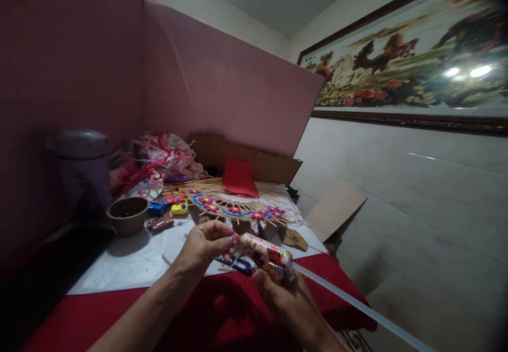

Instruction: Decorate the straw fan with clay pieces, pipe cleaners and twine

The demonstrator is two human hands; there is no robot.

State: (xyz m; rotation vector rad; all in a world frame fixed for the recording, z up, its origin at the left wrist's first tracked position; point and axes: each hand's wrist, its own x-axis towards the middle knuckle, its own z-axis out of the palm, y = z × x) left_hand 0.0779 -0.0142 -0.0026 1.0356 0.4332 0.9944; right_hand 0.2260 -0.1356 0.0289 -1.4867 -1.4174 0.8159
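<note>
My right hand (pixel 283 291) is wrapped around a flower-patterned hot glue gun (pixel 264 251). A long translucent glue stick (pixel 353 299) runs out of its back end toward the lower right. The gun's nozzle points left at my left hand (pixel 210 243), whose thumb and fingertips are pinched together. Between them is a small pinkish piece, too small to name, close to the nozzle. Behind the hands lies a curved cardboard piece (pixel 222 213) with thin sticks fanning out, bearing pink flowers with yellow centres and a wavy blue line. Blue-handled scissors (pixel 242 267) lie below my hands.
A brown cup (pixel 127 215) of dark liquid stands at left, with a purple lidded container (pixel 81 167) behind. Beside the cup are small clay packets (pixel 179 207). Further back are a pink craft heap (pixel 170 153) and red paper (pixel 240 177). White sheeting (pixel 119 267) covers the red cloth (pixel 79 315).
</note>
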